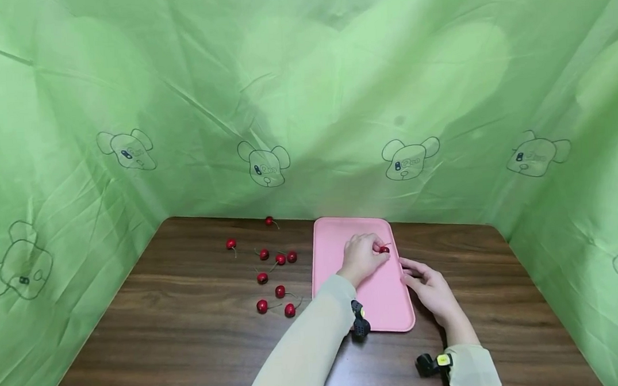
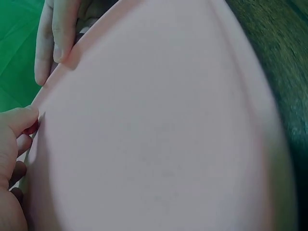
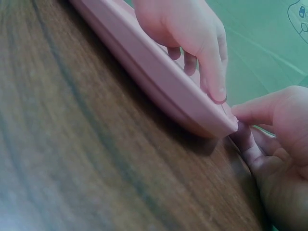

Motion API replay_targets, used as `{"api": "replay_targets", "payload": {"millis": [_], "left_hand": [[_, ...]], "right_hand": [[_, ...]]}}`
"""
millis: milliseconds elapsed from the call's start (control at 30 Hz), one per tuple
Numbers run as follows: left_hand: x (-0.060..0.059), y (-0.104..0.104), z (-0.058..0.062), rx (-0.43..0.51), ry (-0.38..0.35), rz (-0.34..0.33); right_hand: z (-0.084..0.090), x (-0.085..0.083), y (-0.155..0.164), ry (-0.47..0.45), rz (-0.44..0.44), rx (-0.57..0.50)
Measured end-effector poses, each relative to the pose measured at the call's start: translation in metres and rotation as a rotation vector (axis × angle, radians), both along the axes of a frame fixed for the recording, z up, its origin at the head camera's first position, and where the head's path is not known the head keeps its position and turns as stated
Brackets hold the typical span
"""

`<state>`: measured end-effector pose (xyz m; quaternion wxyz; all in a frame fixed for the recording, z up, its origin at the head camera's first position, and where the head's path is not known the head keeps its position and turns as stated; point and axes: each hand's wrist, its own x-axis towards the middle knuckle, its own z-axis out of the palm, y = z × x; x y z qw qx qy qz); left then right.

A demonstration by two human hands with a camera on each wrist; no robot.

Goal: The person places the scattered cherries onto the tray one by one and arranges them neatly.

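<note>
The left hand [image 1: 362,257] is over the pink tray [image 1: 376,305], its fingers curled together and pinching a red cherry [image 1: 384,249] by the tips, low over the tray toward its 2 o'clock part. In the left wrist view only a sliver of red shows under the thumb. The right hand [image 1: 431,288] lies at 3 o'clock of the tray, fingers fairly straight and spread a little, holding nothing; its fingertips touch the tray's right rim (the right wrist view shows a thumb tip set against that edge). The two hands are near each other but apart.

The tray lies lengthwise on the dark wooden bench [image 1: 191,336], close to its far edge. At 9 o'clock of the tray loose cherries [image 1: 279,259] are scattered on the wood, each with a thin stem: one far off near 11 o'clock by the back edge, a cluster in the middle, a few nearer at 8 o'clock. Green sheets [image 1: 305,101] printed with cartoon bear heads wall the bench on three sides. Both forearms wear pale sleeves with small black wrist cameras
</note>
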<state>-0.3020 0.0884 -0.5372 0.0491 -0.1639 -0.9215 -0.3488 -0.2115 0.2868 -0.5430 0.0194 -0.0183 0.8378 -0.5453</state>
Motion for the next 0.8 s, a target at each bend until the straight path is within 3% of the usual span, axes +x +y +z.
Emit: {"api": "replay_targets", "payload": {"millis": [367, 600, 800], "left_hand": [[-0.001, -0.007, -0.002, 0.046, -0.009, -0.033], [-0.001, -0.014, 0.005, 0.207, -0.071, -0.079], [-0.001, -0.02, 0.011, 0.263, -0.117, -0.118]], "right_hand": [[-0.001, 0.0, -0.001, -0.002, -0.001, 0.001], [-0.001, -0.001, -0.003, 0.016, 0.005, -0.004], [-0.001, 0.001, -0.001, 0.015, 0.001, -0.012]]}}
